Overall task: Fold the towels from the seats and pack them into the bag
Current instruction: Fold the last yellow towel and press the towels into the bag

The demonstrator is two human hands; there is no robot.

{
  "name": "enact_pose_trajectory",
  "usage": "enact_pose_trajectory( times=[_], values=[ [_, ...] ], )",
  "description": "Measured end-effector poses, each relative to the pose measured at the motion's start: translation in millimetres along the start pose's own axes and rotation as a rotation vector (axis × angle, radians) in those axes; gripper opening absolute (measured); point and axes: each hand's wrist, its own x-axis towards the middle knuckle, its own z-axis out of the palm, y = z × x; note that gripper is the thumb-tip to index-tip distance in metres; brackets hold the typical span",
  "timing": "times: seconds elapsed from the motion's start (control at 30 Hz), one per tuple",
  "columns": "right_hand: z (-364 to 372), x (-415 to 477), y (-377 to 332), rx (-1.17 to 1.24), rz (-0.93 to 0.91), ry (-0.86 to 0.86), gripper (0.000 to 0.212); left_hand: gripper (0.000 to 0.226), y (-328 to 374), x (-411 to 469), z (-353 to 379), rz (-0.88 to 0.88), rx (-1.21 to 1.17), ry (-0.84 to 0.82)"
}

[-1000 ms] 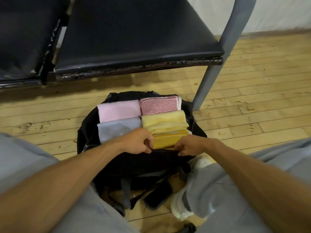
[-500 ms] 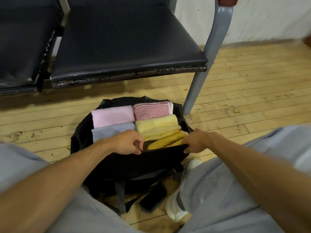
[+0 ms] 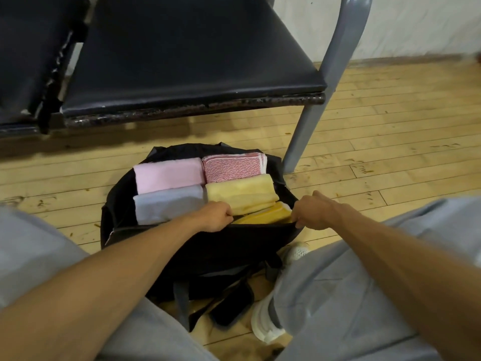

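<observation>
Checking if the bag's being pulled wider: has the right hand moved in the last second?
Yes, the right hand slid rightward along the rim of the bag, past the right edge of the yellow towels.

The person wears loose, light grey trousers of soft, creased cloth: the right trouser leg (image 3: 351, 295) spreads to the right of the white shoe (image 3: 264, 328) and drapes over its middle, and the left trouser leg (image 3: 39, 251) lies far to the left of it. The shoe has a thick, layered white sole, a dark band (image 3: 272, 310) just above its heel under the hem, and a perforated white toe (image 3: 296, 252). Above the shoe, the left forearm (image 3: 117, 269) and right forearm (image 3: 390, 256) are bare down to the left grip (image 3: 216, 217) and right grip (image 3: 315, 212).
</observation>
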Motion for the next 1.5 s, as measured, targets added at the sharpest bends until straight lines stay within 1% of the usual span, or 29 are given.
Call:
enact_pose_trajectory(
  times=[0.07, 0.17, 0.23, 0.27, 0.37, 0.53, 0.6, 0.67, 0.77, 0.9, 0.97, 1.03, 1.07, 1.17, 1.3, 1.4, 1.5],
  values=[
    [0, 1, 2, 0.008, -0.007, 0.047, 0.024, 0.029, 0, 19, 12, -0.055, 0.075, -0.052],
    [2, 2, 3, 0.025, -0.016, 0.084, 0.024, 0.038, 4, 37, 26, -0.118, 0.141, -0.075],
    [4, 3, 3, 0.025, -0.022, 0.111, 0.023, 0.042, 8, 44, 35, -0.12, 0.145, -0.082],
    [5, 3, 3, 0.026, -0.023, 0.124, 0.022, 0.04, 8, 47, 38, -0.116, 0.147, -0.077],
    [4, 5, 4, 0.053, -0.018, 0.17, 0.02, 0.029, 8, 48, 40, -0.093, 0.129, 0.002],
    [3, 4, 3, 0.114, 0.005, 0.185, 0.022, 0.03, 9, 35, 35, -0.067, 0.082, 0.039],
    [3, 3, 3, 0.1, 0.018, 0.199, 0.024, 0.026, 9, 30, 35, -0.06, 0.062, 0.113],
    [4, 3, 3, 0.089, 0.037, 0.199, 0.025, 0.021, 6, 23, 30, -0.019, 0.104, 0.208],
    [2, 6, 0, 0.087, 0.064, 0.211, 0.025, 0.02, -11, 19, 17, -0.005, 0.061, 0.304],
    [-4, 11, -7, 0.095, 0.132, 0.222, 0.026, 0.016, -25, 8, 13, 0.071, 0.015, 0.253],
    [-9, 9, -11, 0.114, 0.159, 0.184, 0.027, 0.01, -25, 5, 10, 0.116, -0.027, 0.27],
    [-13, 12, -15, 0.136, 0.167, 0.152, 0.026, 0.004, -25, 4, -2, 0.103, -0.112, 0.288],
    [-15, 15, -16, 0.142, 0.167, 0.154, 0.025, 0.004, -25, 3, -10, 0.102, -0.132, 0.298],
    [-32, 29, -21, 0.217, 0.176, 0.234, 0.024, 0.008, -32, -6, -43, 0.105, -0.134, 0.35],
    [-72, 54, -38, 0.382, 0.091, 0.34, 0.031, 0.017, -61, -23, -89, 0.042, -0.075, 0.367],
    [-97, 84, -58, 0.351, 0.013, 0.43, 0.038, 0.02, -98, -30, -110, -0.081, -0.122, 0.45],
    [-113, 111, -80, 0.306, -0.056, 0.445, 0.05, 0.025, -140, -28, -116, -0.218, -0.129, 0.521]
  ],
)
